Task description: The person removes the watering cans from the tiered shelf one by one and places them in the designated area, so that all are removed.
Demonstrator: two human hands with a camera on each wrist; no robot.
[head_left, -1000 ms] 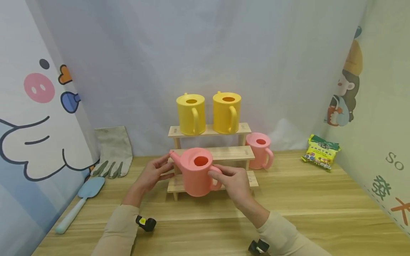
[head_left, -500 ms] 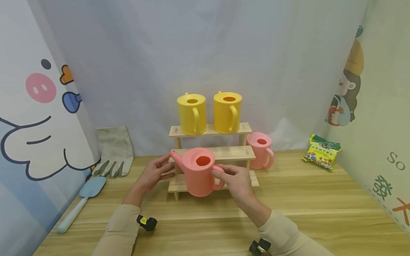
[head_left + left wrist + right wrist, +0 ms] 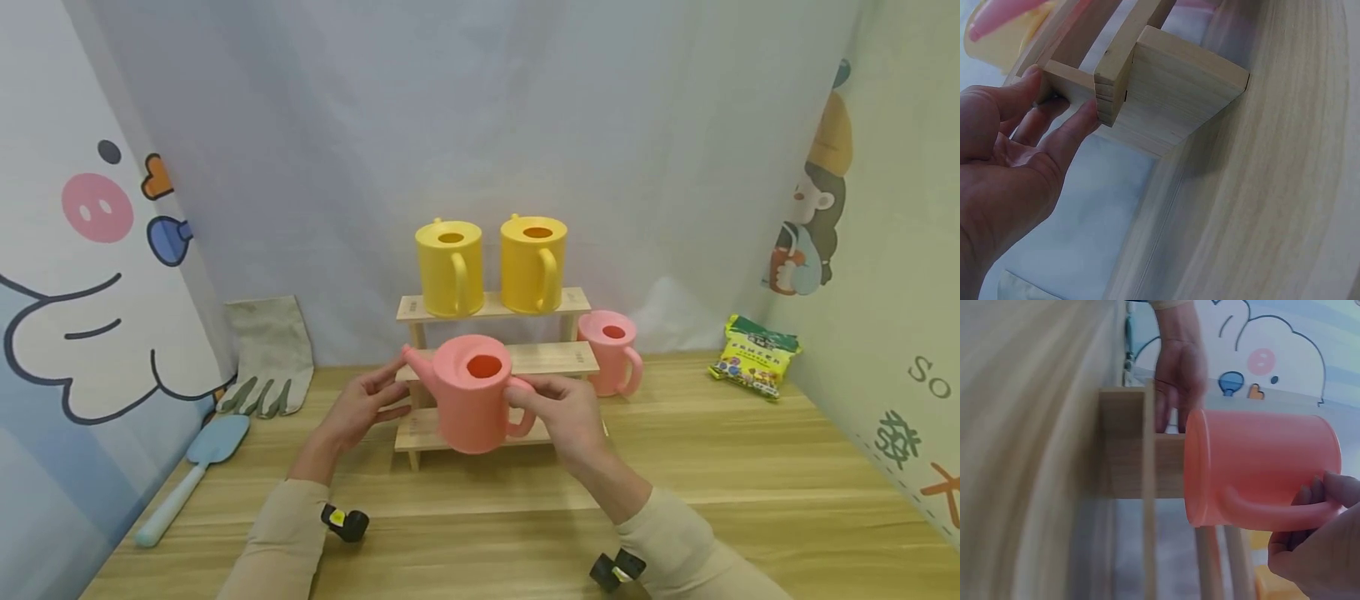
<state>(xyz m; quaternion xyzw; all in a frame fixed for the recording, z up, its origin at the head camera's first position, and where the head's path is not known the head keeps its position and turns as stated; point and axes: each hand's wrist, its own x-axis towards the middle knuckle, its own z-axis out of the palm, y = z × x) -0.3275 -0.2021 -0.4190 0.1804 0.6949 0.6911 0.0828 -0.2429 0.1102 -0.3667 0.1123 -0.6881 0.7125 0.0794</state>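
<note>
A pink watering can (image 3: 474, 408) hangs upright before the middle tier of a three-tier wooden stand (image 3: 558, 358), its spout to the left. By the handle, my right hand (image 3: 573, 417) grips it, thumb on top and fingers through the loop, as the right wrist view shows with the can (image 3: 1266, 465) close up. My left hand (image 3: 363, 408) holds the stand's left end, thumb on the middle board and fingertips against the side, plain in the left wrist view on the stand (image 3: 1179, 81). On the top tier stand two yellow watering cans (image 3: 448, 271), handles facing me.
Behind the stand's right side is a second pink watering can (image 3: 618, 367). Further right lies a green and yellow packet (image 3: 756, 357). At left are a grey work glove (image 3: 268, 350) and a light blue trowel (image 3: 195, 462). Printed curtains close in the table (image 3: 450, 533).
The right hand has raised the pink watering can slightly and shifted it a little right. The left hand stays at the stand's left end.
</note>
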